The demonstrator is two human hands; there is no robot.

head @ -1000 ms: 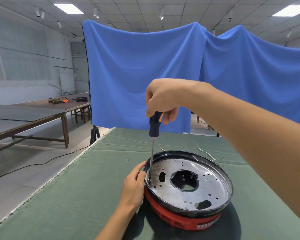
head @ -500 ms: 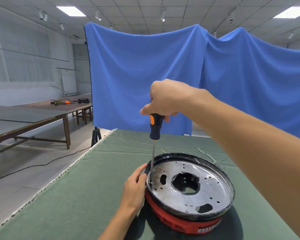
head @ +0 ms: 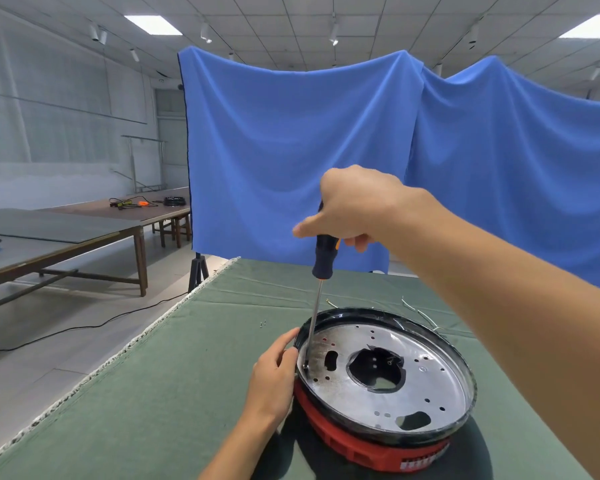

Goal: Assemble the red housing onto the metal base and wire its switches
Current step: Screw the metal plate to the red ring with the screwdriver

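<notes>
Round silver metal base [head: 426, 379] sitting on red plastic housing [head: 357, 448], mid-counter. Right grip [head: 354, 206] curling round black-and-orange screwdriver [head: 321, 271]; left grip [head: 274, 379] steadying rim. Advisable: keeping shaft upright, pressing firmly.

1. The metal base [head: 426, 379] is bare silvery sheet, shiny, with dull scuffed patches; its rim is glossy black.
2. The red housing [head: 354, 448] looks like matt plastic.
3. The desk [head: 174, 386] wears matt green cloth.
4. The screwdriver [head: 317, 289] has a bright metal shaft.
</notes>
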